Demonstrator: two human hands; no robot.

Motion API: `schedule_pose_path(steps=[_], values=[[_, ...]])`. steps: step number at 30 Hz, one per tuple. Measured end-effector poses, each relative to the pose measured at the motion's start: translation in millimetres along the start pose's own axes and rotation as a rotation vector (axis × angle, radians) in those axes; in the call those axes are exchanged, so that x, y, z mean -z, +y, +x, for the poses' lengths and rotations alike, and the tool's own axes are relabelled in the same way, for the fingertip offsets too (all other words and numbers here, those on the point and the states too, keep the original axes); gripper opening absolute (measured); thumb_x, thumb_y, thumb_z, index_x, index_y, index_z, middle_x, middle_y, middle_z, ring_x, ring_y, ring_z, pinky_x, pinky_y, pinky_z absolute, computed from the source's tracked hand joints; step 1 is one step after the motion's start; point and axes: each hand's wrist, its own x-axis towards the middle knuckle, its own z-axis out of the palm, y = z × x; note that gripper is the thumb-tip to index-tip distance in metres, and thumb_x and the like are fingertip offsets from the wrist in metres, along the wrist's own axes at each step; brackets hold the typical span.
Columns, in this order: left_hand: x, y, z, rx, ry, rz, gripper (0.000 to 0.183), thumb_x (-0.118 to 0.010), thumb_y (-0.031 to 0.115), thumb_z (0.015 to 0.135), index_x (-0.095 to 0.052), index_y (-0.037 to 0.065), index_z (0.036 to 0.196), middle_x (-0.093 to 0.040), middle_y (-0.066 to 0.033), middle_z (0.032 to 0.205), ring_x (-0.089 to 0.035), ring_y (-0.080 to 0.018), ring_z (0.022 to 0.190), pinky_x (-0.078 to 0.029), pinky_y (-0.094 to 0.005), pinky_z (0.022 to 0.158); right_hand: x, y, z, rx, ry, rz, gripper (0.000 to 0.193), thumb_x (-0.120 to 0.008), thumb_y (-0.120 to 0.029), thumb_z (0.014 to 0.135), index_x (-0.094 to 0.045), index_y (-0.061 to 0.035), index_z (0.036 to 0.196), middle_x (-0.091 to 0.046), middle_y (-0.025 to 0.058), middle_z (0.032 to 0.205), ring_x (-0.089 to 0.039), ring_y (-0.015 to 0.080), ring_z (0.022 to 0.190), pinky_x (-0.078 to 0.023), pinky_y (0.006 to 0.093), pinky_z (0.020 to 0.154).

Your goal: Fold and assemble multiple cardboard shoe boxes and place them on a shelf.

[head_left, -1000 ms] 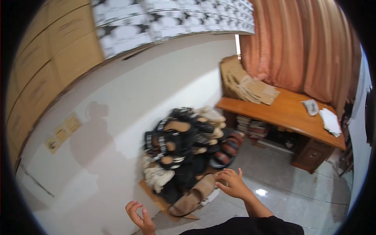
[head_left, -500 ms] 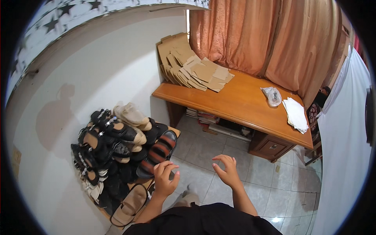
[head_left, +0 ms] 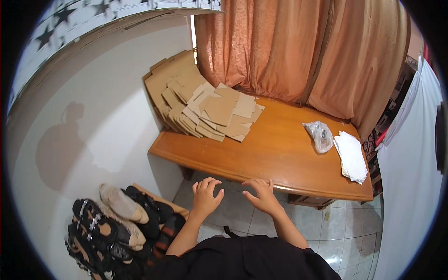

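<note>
Both hands hover in front of the near edge of a brown wooden desk (head_left: pixel 275 154). My left hand (head_left: pixel 206 198) has curved, parted fingers with nothing in them. A short way to its right, my right hand (head_left: pixel 262 196) is also empty, thumb and fingers apart, its fingertips overlapping the desk's front edge in view. On the desk's left part lies a pile of flat, cut cardboard pieces (head_left: pixel 219 109). Farther right are a clear plastic bag (head_left: pixel 319 136) with something small inside, and a stack of white paper sheets (head_left: pixel 350 156).
A heap of shoes (head_left: pixel 112 228) stands at the lower left on a wooden board (head_left: pixel 161 198) against the white wall (head_left: pixel 93 154). Orange curtains (head_left: pixel 275 51) hang behind the desk. A white cloth (head_left: pixel 406 154) hangs at the right, above the tiled floor (head_left: pixel 336 233).
I have come closer to the desk; it now sits nearer and lower in view, and the shoes have slid toward the lower left. My hands stay raised and empty.
</note>
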Motion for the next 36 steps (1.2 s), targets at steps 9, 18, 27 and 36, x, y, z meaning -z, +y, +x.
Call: schedule_pose_path(steps=[9,18,27,36], values=[[-93.2,-40.3,126.1,0.023,-0.199,-0.013,0.035,-0.067,0.026,0.075,-0.059,0.01,0.106,-0.053,-0.008,0.11,-0.05,-0.0245,0.107,-0.028,-0.0433,0.096,-6.7,144.7,119.7,-0.282,-0.204,0.077,0.043,-0.058,-0.038,0.081,-0.057,-0.0139,0.117,-0.056,0.0093,0.12,-0.048,0.0269,0.115,-0.02,0.0558,0.1],[-221.4,-142.7,264.9,0.339,-0.235,0.107,0.068,-0.065,0.026,0.077,-0.031,0.005,0.132,-0.037,-0.0165,0.132,-0.032,-0.0325,0.125,-0.019,-0.0548,0.104,-65.0,234.9,254.3,-0.156,-0.21,0.053,0.047,-0.059,-0.031,0.081,-0.051,-0.0103,0.122,-0.049,0.0184,0.124,-0.045,0.0342,0.117,-0.026,0.0596,0.097],[-270.0,-181.3,360.0,0.633,-0.14,0.354,0.085,-0.062,0.033,0.078,-0.014,0.007,0.144,-0.011,-0.0164,0.149,-0.007,-0.0314,0.139,-0.008,-0.0607,0.106,-109.5,268.8,290.6,-0.158,-0.27,-0.286,0.059,-0.038,-0.043,0.091,-0.024,-0.0183,0.142,-0.019,0.0112,0.149,-0.018,0.0264,0.138,-0.013,0.0621,0.105],[-302.7,-229.6,349.8,0.298,-0.17,0.584,0.054,-0.051,0.023,0.086,-0.036,0.007,0.136,-0.036,-0.022,0.138,-0.031,-0.0346,0.13,-0.021,-0.056,0.104,-104.6,269.9,291.4,-0.103,-0.293,-0.311,0.06,-0.039,-0.045,0.091,-0.025,-0.0196,0.142,-0.019,0.0104,0.149,-0.019,0.0252,0.138,-0.012,0.0637,0.104]])
